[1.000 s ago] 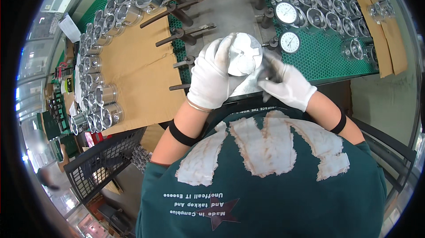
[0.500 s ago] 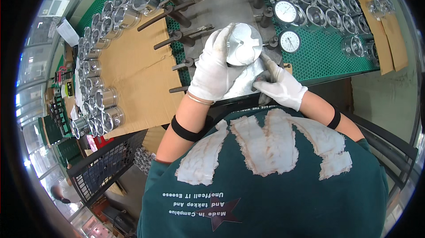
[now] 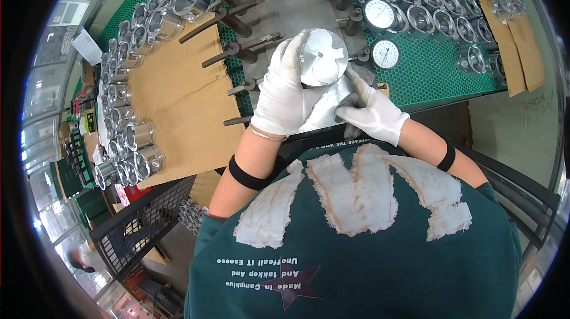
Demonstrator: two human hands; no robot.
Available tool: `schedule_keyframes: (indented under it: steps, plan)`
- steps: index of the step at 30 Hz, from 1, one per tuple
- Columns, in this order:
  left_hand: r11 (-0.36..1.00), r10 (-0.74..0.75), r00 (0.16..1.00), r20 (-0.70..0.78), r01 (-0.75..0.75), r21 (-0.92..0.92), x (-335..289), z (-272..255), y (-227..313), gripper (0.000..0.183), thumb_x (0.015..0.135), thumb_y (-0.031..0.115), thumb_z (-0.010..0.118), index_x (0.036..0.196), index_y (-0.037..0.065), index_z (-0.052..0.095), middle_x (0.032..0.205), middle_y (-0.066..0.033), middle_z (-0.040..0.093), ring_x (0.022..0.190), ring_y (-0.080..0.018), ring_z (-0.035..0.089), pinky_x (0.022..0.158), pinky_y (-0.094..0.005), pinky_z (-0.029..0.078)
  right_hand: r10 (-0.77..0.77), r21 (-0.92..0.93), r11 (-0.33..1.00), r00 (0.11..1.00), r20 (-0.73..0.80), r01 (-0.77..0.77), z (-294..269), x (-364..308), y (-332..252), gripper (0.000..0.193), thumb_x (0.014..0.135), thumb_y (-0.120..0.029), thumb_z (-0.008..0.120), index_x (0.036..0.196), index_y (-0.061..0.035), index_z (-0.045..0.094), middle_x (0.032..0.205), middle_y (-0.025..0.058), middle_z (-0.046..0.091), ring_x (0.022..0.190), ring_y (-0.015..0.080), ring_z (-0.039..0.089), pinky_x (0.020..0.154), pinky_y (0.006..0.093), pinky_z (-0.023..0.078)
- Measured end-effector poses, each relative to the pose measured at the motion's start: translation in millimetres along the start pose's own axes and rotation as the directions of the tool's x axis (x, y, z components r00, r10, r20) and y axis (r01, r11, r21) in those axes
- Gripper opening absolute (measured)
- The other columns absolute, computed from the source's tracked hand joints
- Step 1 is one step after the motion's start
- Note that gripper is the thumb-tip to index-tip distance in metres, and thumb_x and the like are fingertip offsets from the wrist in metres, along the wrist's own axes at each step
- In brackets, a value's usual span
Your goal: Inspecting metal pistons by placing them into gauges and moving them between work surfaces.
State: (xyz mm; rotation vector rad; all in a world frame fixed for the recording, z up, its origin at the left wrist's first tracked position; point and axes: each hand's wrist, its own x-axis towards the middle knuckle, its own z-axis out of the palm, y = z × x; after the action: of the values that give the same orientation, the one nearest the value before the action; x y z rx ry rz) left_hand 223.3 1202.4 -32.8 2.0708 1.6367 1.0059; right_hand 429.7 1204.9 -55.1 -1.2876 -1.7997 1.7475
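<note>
My left hand [image 3: 286, 94], in a white glove, grips a shiny metal piston [image 3: 323, 56] with its crown facing up, held over a grey metal plate [image 3: 297, 4]. My right hand [image 3: 373, 114], also gloved, rests on the plate's near edge just below and right of the piston, fingers curled with nothing in them that I can see. Three round dial gauges [image 3: 380, 15] stand on posts to the right of the piston.
Rows of metal pistons [image 3: 127, 123] line the left side on brown cardboard [image 3: 178, 81]. More pistons [image 3: 439, 10] sit on green mesh matting at the upper right. Dark metal pins [image 3: 222, 19] stick out left of the plate. A black wire basket [image 3: 133, 230] stands lower left.
My left hand has carried the piston a little up and away from me over the plate. My right hand has shifted slightly along the plate's near edge.
</note>
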Motion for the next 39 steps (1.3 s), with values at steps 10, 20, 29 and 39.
schedule_keyframes:
  steps: [10,20,29,39]
  plan:
    - [0.742,-0.156,0.898,0.410,0.381,-0.552,-11.5,-60.8,51.4,0.044,0.087,0.011,0.065,0.129,0.001,0.054,0.105,-0.0089,0.065,0.090,-0.0139,0.063,0.079,-0.0290,0.052,-0.082,0.341,0.930,0.983,-0.165,0.134,-58.3,-56.2,-39.4,0.047,0.095,-0.014,0.049,0.139,0.0026,0.049,0.126,0.0163,0.063,0.120,0.0247,0.059,0.105,0.0368,0.045]
    - [-0.111,-0.852,0.254,-0.458,0.767,0.632,-119.8,-264.2,-138.1,0.072,0.087,0.041,0.057,0.144,0.002,0.040,0.117,-0.0310,0.064,0.113,-0.0412,0.062,0.097,-0.0466,0.048,0.396,0.436,0.894,0.640,-0.659,-0.104,-244.3,-78.9,153.3,0.023,0.097,-0.025,0.052,0.101,-0.0046,0.061,0.078,0.0049,0.063,0.062,0.0148,0.059,0.057,0.0281,0.047]
    - [0.152,-0.869,0.351,-0.348,0.860,0.488,-170.9,-290.4,-241.3,0.056,0.088,0.038,0.060,0.138,0.014,0.052,0.122,-0.0219,0.065,0.116,-0.0394,0.060,0.099,-0.0437,0.046,0.570,0.775,0.611,0.591,-0.571,0.160,-272.5,-35.6,243.2,0.026,0.097,-0.027,0.058,0.108,-0.0038,0.058,0.094,0.0101,0.063,0.077,0.0178,0.063,0.062,0.0279,0.054]
    - [0.344,-0.793,0.550,-0.261,0.759,0.553,-120.4,-181.3,-111.5,0.042,0.090,0.039,0.060,0.125,0.017,0.063,0.108,-0.0196,0.070,0.101,-0.0391,0.066,0.090,-0.0470,0.052,0.298,0.395,0.903,0.420,-0.857,0.166,-237.3,-49.6,122.8,0.041,0.098,-0.022,0.055,0.137,-0.0100,0.050,0.123,0.0121,0.061,0.107,0.0213,0.062,0.082,0.0311,0.053]
